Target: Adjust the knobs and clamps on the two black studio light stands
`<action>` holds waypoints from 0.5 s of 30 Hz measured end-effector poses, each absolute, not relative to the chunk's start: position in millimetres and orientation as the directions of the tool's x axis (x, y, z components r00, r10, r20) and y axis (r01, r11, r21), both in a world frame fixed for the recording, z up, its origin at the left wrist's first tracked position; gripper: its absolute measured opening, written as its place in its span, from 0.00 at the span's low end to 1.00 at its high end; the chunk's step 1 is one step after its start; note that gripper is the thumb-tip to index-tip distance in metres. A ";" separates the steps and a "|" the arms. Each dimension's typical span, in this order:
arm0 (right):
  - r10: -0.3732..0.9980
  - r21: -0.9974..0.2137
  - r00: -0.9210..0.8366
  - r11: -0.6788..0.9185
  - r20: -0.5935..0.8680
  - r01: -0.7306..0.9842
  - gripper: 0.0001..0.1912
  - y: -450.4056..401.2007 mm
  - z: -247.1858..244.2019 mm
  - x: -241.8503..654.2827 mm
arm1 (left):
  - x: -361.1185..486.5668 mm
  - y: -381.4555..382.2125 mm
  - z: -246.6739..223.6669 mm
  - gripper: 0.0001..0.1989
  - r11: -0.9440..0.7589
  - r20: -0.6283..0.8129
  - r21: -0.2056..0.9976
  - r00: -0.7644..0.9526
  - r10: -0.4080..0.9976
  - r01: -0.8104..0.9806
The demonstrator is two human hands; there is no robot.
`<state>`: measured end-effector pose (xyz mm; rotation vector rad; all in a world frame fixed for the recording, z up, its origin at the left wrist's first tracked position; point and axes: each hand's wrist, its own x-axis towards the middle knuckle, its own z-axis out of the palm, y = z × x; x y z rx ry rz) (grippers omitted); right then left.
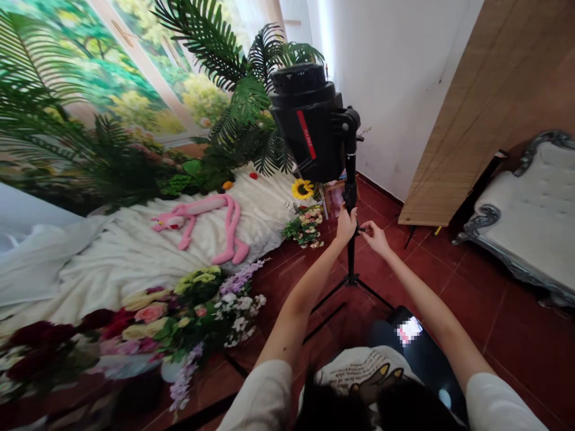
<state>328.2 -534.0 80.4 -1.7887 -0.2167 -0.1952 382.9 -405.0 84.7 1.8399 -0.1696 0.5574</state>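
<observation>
A lit, blurred screen (pixel 408 329) lies over dark cloth near the white cotton shirt (pixel 384 362). Beyond it, the left hand (pixel 345 224) wraps closed around the slim black pole of the light stand (pixel 351 257), which stands upright ahead on splayed tripod legs. The right hand (pixel 374 235) pinches a small dark knob (pixel 361 230) on the pole's right side, fingertips narrowed. Above both hands sits a bulky, cylindrical black studio light (pixel 305 134) with a red stripe. Left, ruffled artificial flowers (pixel 153 323) edge a rumpled, fleecy cream blanket (pixel 112 254) bearing a long-limbed pink plush toy (pixel 231 224). Red floor tiles (pixel 417 278) give room between the stand and the tufted sofa's (pixel 534 215) carved silver edge. Farther back, feathery palm fronds (pixel 206 48) overlap a painted garden backdrop (pixel 130 78).
</observation>
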 end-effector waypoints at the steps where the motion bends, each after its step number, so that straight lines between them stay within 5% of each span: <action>1: 0.050 -0.940 0.966 -0.224 0.254 0.259 0.09 -534.6 80.2 328.5 | 383.9 -405.7 88.9 0.27 -0.320 0.463 0.861 0.870 0.168 -0.396; 9: -0.010 -0.947 0.969 -0.216 0.246 0.238 0.12 -535.3 73.6 330.5 | 391.9 -400.6 125.8 0.23 -0.200 0.503 0.857 0.856 0.120 -0.476; 15: -0.081 -0.999 0.997 0.049 0.013 0.017 0.15 -526.5 64.9 330.1 | 390.4 -398.5 132.3 0.21 -0.203 0.543 0.832 0.834 0.097 -0.517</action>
